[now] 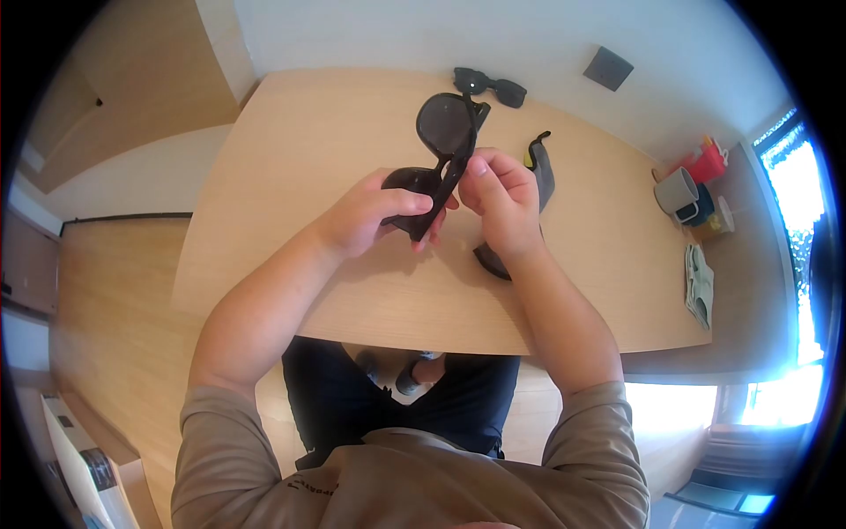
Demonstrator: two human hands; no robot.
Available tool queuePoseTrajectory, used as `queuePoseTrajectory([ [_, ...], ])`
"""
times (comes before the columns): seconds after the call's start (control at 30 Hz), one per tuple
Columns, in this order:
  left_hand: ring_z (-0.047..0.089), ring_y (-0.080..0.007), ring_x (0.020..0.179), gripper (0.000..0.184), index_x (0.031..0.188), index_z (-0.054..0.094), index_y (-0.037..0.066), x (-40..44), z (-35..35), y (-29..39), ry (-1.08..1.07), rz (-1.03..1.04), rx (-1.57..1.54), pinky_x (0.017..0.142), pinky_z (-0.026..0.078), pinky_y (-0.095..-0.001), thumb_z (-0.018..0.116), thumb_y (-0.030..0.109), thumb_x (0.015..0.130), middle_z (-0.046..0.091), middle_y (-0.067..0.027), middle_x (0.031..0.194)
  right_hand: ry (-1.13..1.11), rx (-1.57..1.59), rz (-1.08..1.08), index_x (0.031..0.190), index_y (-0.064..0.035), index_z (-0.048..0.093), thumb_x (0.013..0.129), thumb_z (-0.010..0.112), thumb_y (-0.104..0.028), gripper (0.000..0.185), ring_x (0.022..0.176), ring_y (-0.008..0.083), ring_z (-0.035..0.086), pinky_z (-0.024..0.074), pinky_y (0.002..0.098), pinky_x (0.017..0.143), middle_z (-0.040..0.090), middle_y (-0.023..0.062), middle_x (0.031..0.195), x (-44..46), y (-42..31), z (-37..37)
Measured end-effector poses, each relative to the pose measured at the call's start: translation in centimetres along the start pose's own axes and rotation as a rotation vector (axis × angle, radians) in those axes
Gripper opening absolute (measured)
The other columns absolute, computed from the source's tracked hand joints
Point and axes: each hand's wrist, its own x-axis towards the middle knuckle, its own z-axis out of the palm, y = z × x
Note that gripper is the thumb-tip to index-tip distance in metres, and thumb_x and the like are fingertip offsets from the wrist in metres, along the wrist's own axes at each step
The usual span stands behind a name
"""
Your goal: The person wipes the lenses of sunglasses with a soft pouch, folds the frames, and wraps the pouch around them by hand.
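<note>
Held sunglasses (443,123): were black, with dark grey lenses.
Farther sunglasses (508,93), beyond the grip: were black.
Table (379,300), under the grip: was pale tan, faintly wood-grained.
Cup (675,191), well right of the grip: was light grey.
Shirt (397,485), nearer the body than the grip: was brown, with dark lettering.

Far sunglasses (509,93) behind held sunglasses (443,125), mug (676,191) at right, cloth (698,291) before mug
</note>
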Motion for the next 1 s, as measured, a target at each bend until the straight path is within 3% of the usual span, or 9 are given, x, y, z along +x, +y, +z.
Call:
queuePoseTrajectory([
  [0.07, 0.062, -0.0215, 0.073, 0.035, 0.107, 0.060, -0.005, 0.0, 0.0, 0.0, 0.004, 0.013, -0.015, 0.069, 0.051, -0.0325, 0.056, 0.019, 0.083, 0.064, -0.0112, 0.084, -0.017, 0.057, 0.001, 0.096, 0.0025, 0.061, 0.097, 0.056, -0.010, 0.014, 0.064, 0.0101, 0.056, 0.0417, 0.0236, 0.056, 0.057, 0.0005, 0.072, 0.0, 0.0, -0.3],
  [0.27, 0.062, -0.0217, 0.072, 0.035, 0.108, 0.059, -0.006, 0.0, -0.3, -0.2, 0.023, 0.027, -0.056, 0.076, 0.052, -0.0359, 0.055, 0.018, 0.083, 0.064, -0.0115, 0.085, -0.123, 0.052, 0.002, 0.094, 0.0054, 0.055, 0.095, 0.056, -0.003, 0.008, 0.068, 0.0213, 0.066, 0.0510, 0.0327, 0.053, 0.063, 0.0106, 0.078, -0.3, -0.7, 1.1],
  [0.37, 0.059, -0.0232, 0.065, 0.033, 0.106, 0.057, -0.003, 0.1, -0.4, -0.4, 0.064, 0.028, -0.029, 0.080, 0.054, -0.0449, 0.052, 0.017, 0.080, 0.061, -0.0130, 0.086, -0.118, 0.002, 0.010, 0.094, 0.0051, 0.055, 0.095, 0.055, -0.002, 0.008, 0.067, 0.0221, 0.066, 0.0504, 0.0325, 0.053, 0.064, 0.0125, 0.081, -0.2, -0.7, 0.9],
  [0.47, 0.059, -0.0233, 0.065, 0.032, 0.107, 0.056, -0.004, 0.2, -0.5, -0.6, 0.060, 0.021, -0.066, 0.079, 0.054, -0.0451, 0.050, 0.015, 0.082, 0.061, -0.0132, 0.087, -0.136, 0.020, -0.001, 0.094, 0.0048, 0.054, 0.095, 0.056, -0.002, 0.007, 0.067, 0.0226, 0.067, 0.0505, 0.0322, 0.053, 0.064, 0.0123, 0.081, -0.3, -0.6, 0.8],
  [0.67, 0.059, -0.0230, 0.064, 0.029, 0.106, 0.056, -0.004, 0.2, -0.8, -0.7, 0.069, 0.011, -0.005, 0.079, 0.054, -0.0449, 0.050, 0.013, 0.083, 0.061, -0.0137, 0.086, -0.147, 0.032, 0.025, 0.095, 0.0047, 0.055, 0.094, 0.059, -0.003, 0.008, 0.071, 0.0208, 0.067, 0.0514, 0.0324, 0.054, 0.064, 0.0123, 0.081, -0.1, -0.2, 0.6],
  [0.77, 0.059, -0.0209, 0.064, 0.025, 0.102, 0.060, -0.005, 0.0, -0.4, -0.5, 0.086, 0.017, -0.053, 0.075, 0.054, -0.0385, 0.051, 0.011, 0.085, 0.062, -0.0126, 0.082, -0.126, 0.002, 0.078, 0.096, 0.0048, 0.056, 0.093, 0.060, -0.003, 0.009, 0.072, 0.0197, 0.067, 0.0518, 0.0322, 0.056, 0.065, 0.0119, 0.082, 0.0, -0.9, 0.9],
  [0.87, 0.059, -0.0224, 0.065, 0.026, 0.103, 0.057, -0.003, 0.0, -0.8, -0.6, 0.071, 0.020, 0.026, 0.077, 0.054, -0.0427, 0.051, 0.012, 0.082, 0.060, -0.0129, 0.084, -0.133, 0.052, 0.147, 0.097, 0.0047, 0.058, 0.093, 0.060, -0.004, 0.010, 0.073, 0.0184, 0.066, 0.0516, 0.0310, 0.061, 0.065, 0.0107, 0.083, 0.2, -0.6, 0.7],
  [0.97, 0.058, -0.0207, 0.064, 0.023, 0.101, 0.058, -0.003, 0.1, -0.8, -0.8, 0.086, 0.037, 0.082, 0.076, 0.054, -0.0403, 0.054, 0.012, 0.084, 0.061, -0.0111, 0.081, -0.103, 0.029, 0.266, 0.091, -0.0024, 0.063, 0.090, 0.065, -0.011, 0.008, 0.075, 0.0070, 0.055, 0.0423, 0.0215, 0.066, 0.065, 0.0018, 0.085, 0.1, -1.7, 0.9],
  [1.0, 0.060, -0.0197, 0.066, 0.021, 0.098, 0.060, -0.002, 0.1, -0.7, -0.7, 0.106, 0.041, 0.098, 0.070, 0.053, -0.0370, 0.056, 0.013, 0.085, 0.061, -0.0095, 0.080, -0.086, 0.015, 0.270, 0.091, -0.0025, 0.063, 0.090, 0.065, -0.011, 0.009, 0.074, 0.0065, 0.053, 0.0407, 0.0209, 0.065, 0.065, 0.0016, 0.085, 0.2, -1.4, 0.9],
])
